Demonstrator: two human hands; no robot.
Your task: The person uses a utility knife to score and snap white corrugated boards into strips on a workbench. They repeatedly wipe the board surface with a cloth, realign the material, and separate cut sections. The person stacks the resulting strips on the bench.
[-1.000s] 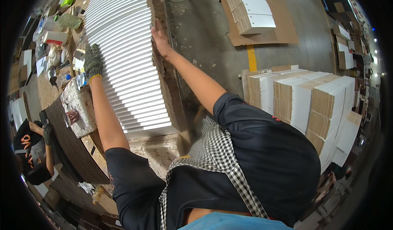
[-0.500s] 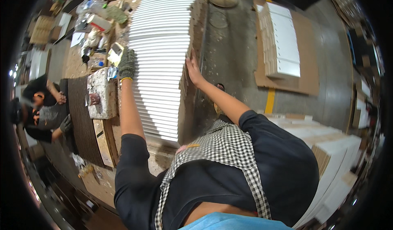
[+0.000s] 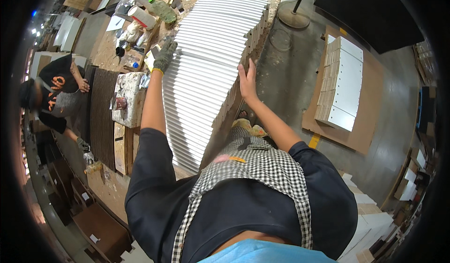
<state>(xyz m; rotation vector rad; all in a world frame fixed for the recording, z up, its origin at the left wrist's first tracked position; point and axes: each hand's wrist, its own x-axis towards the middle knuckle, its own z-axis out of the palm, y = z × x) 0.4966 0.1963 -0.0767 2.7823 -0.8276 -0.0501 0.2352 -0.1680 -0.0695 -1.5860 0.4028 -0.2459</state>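
Note:
A long row of thin white panels [image 3: 201,80], standing on edge and packed side by side, lies on the workbench in front of me. My left hand [image 3: 165,58], in a grey knitted glove with a yellow cuff, rests along the row's left side, its fingers stretched out. Bare, my right hand [image 3: 248,81] is held at the right side with thumb and fingers apart. Its fingertips are close to the panel ends; whether they touch I cannot tell. Neither hand grips anything. The panel ends are stepped unevenly along the right side.
Left of the row stand a paint-spattered white block [image 3: 129,99] and a stack of dark brown panels [image 3: 102,118], with a co-worker [image 3: 61,92] beyond. Bottles [image 3: 162,11] and clutter cover the bench's far left. More white panels [image 3: 344,82] lie on floor cardboard at right.
The whole view has shifted, so the row appears lower and further right. My right hand's fingers have spread apart at the row's side. My left hand stays along the left side.

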